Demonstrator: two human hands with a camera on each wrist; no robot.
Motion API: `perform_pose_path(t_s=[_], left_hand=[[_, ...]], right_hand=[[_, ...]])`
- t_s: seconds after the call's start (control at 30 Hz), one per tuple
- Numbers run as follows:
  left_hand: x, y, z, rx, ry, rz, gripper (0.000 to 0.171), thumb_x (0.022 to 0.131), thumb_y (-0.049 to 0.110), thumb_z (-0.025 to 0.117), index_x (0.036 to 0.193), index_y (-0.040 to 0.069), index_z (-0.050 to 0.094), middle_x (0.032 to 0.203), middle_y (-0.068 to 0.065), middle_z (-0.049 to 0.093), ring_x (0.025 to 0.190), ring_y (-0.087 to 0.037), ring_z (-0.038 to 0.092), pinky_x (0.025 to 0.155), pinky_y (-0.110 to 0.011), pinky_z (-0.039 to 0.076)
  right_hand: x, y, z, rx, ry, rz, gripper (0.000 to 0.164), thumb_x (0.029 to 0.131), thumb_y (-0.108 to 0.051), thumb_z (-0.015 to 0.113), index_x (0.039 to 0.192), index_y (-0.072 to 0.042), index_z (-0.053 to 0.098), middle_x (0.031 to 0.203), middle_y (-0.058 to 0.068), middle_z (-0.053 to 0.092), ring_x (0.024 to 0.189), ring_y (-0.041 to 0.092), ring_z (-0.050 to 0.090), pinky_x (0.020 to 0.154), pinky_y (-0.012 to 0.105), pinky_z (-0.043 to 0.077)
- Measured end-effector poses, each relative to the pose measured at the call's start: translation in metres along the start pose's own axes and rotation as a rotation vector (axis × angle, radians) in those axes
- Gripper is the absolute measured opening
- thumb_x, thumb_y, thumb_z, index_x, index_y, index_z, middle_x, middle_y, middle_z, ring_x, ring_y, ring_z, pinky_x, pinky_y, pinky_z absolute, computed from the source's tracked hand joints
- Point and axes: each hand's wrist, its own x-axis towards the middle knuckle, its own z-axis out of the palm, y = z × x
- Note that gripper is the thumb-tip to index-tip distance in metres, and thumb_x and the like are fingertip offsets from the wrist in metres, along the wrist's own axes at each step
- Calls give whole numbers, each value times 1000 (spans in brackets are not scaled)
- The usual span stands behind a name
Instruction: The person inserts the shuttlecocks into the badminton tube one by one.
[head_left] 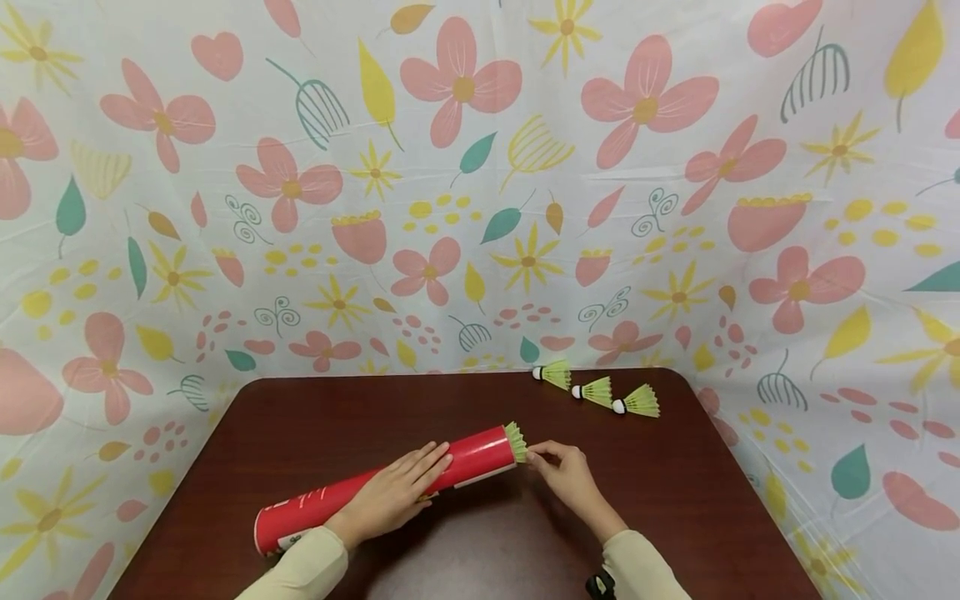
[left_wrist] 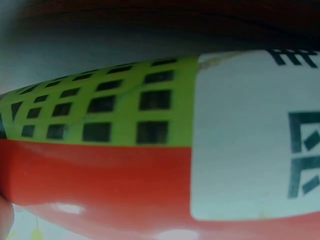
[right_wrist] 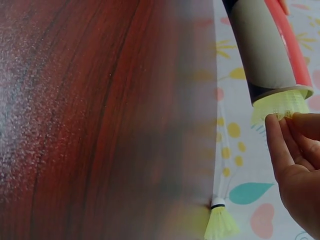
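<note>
A red shuttlecock tube (head_left: 330, 503) lies aslant, its open end raised toward the right in the head view. My left hand (head_left: 397, 493) grips it around the middle, fingers over the top and thumb on the near side. The tube's printed side (left_wrist: 100, 170) fills the left wrist view. From the open end pokes the yellow-green skirt of a shuttlecock (head_left: 515, 442); its head is hidden inside. Thumb and fingers of my right hand (head_left: 570, 479) pinch the skirt's edge, seen closer in the right wrist view beside the tube's rim (right_wrist: 270, 93).
Three yellow shuttlecocks with white heads, the nearest (head_left: 637, 402) included, lie in a slanting row at the table's back right. The dark wooden table (head_left: 675, 500) ends against a flower-printed curtain (head_left: 465, 208) behind and at both sides.
</note>
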Motion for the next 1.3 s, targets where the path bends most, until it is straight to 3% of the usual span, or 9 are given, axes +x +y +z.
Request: perform_pose_path(t_s=[0.27, 0.47, 0.83, 1.13, 1.3], left_hand=[[-1, 2, -2, -4, 0, 1, 92, 77, 28, 82, 150, 5, 31, 153, -15, 32, 137, -31, 37, 108, -39, 37], [1, 1, -1, -1, 12, 8, 93, 76, 28, 82, 150, 4, 31, 152, -16, 34, 136, -32, 39, 108, -39, 37], [-1, 3, 1, -9, 7, 4, 93, 76, 28, 82, 150, 5, 31, 153, -15, 32, 136, -32, 38, 108, -39, 37], [0, 3, 1, -6, 11, 2, 92, 76, 27, 82, 149, 5, 32, 153, -15, 32, 138, -31, 36, 108, -39, 37], [0, 4, 1, -19, 11, 1, 91, 77, 27, 82, 149, 5, 32, 154, -14, 32, 137, -32, 38, 107, -40, 37]], right_hand=[[0, 3, 3, -19, -19, -64, 6, 85, -3, 70, 89, -4, 74, 83, 7, 72, 72, 14, 69, 62, 22, 54], [2, 1, 5, -13, -39, -64, 6, 85, -4, 71, 90, -5, 74, 84, 6, 73, 74, 12, 68, 63, 22, 54], [2, 1, 7, 15, -109, -67, 8, 88, -3, 67, 92, -2, 73, 87, 9, 71, 77, 36, 70, 64, 23, 55], [6, 0, 6, -87, -108, -152, 8, 86, -1, 69, 90, -5, 74, 82, 4, 70, 71, 10, 64, 63, 24, 53], [6, -1, 4, -110, -120, -165, 7, 86, -2, 69, 88, -6, 75, 83, 4, 71, 71, 6, 62, 63, 24, 52]])
